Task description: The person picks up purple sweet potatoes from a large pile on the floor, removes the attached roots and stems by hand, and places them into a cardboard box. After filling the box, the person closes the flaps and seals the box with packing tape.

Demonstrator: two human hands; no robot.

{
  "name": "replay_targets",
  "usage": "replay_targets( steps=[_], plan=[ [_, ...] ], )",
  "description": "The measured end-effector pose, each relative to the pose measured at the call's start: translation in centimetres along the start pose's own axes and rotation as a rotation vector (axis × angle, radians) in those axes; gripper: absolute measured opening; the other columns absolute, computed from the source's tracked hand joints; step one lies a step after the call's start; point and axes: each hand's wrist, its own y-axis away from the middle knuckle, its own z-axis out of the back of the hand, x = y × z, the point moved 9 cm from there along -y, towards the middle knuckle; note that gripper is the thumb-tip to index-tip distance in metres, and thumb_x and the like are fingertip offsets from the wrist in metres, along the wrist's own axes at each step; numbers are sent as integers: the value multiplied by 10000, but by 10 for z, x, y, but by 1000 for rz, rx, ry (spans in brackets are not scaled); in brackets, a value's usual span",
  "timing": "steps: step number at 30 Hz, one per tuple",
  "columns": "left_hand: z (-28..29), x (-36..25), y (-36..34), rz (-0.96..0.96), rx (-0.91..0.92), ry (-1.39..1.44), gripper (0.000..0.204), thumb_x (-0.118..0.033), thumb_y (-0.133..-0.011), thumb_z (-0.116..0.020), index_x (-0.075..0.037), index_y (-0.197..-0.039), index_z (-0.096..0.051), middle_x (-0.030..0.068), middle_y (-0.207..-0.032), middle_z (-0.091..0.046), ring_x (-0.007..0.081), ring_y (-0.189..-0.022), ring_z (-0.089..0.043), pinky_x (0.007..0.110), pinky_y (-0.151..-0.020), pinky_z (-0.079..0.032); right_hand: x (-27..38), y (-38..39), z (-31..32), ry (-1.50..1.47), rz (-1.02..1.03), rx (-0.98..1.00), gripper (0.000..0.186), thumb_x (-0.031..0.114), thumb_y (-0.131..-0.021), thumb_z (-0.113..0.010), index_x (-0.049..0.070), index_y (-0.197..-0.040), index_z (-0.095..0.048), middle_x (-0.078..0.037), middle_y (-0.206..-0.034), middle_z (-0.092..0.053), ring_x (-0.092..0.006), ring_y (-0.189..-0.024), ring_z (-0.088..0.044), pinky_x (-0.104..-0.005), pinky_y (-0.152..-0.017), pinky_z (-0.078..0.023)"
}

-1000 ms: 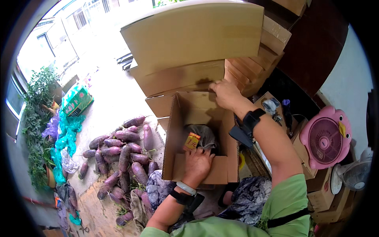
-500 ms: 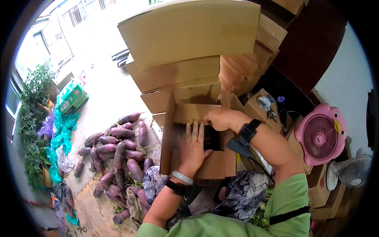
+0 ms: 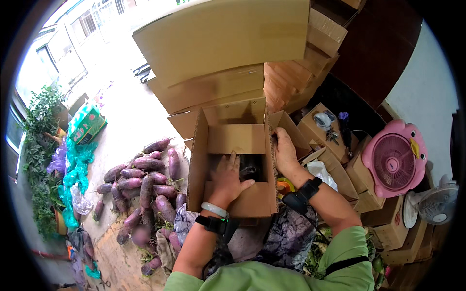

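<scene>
An open cardboard box (image 3: 196,165) sits in front of me at lap height, its near and far inner flaps folded inward. Between those flaps a gap shows a dark, shiny thing (image 3: 250,169), whose kind I cannot make out. My left hand (image 3: 228,177) reaches into the box with fingers stretched out and thumb apart, lying over the gap and the near flap (image 3: 252,203). At the box's right side, my right hand (image 3: 286,151) grips the upright cardboard edge; its fingertips are partly hidden.
Many purple radishes (image 3: 146,189) lie heaped on the floor at left. Large flattened cartons (image 3: 223,39) stand beyond the box. To the right are more open boxes (image 3: 335,169), a pink fan (image 3: 394,165) and a white fan (image 3: 432,206). Potted plants (image 3: 36,160) line the far left.
My right hand has moved from the box's far inner flap to its right outer side. My left hand has slid slightly nearer and left, and the far flap now lies flatter.
</scene>
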Motion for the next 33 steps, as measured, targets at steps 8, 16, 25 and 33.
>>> replay_targets(
  steps=[8,16,25,33],
  plan=[
    [-3,-5,-1,-48,-166,-122,707,-369,-820,-554,-45,-1392,-294,106,-1478,-236,374,-1321,-264,535,-994,-296,39,9,-64,612,253,256,205,185,-811,-546,101,-996,-564,-96,-973,-538,-279,-962,-505,-439,-782,-372],
    [29,-7,59,-166,-122,2052,562,-407,-977,-293,-1,-1366,-309,148,-1430,-315,315,-1346,-243,431,-1095,-221,16,8,-62,478,341,307,269,162,-795,-550,136,-1061,-586,-56,-1024,-552,-245,-1038,-470,-454,-858,-343],
    [80,-26,127,-390,11,2259,706,-552,-929,-245,-29,-1404,-247,165,-1462,-234,314,-1369,-179,453,-1102,-195,23,10,-69,525,399,270,224,176,-804,-564,139,-1024,-582,-53,-969,-548,-254,-978,-483,-426,-815,-360],
    [135,63,171,-494,-601,1963,676,-533,-923,-323,4,-1330,-374,208,-1370,-381,381,-1282,-339,528,-1009,-350,23,9,-74,636,396,302,236,194,-776,-575,141,-1006,-568,-61,-1003,-535,-258,-993,-480,-434,-814,-375]
  ],
)
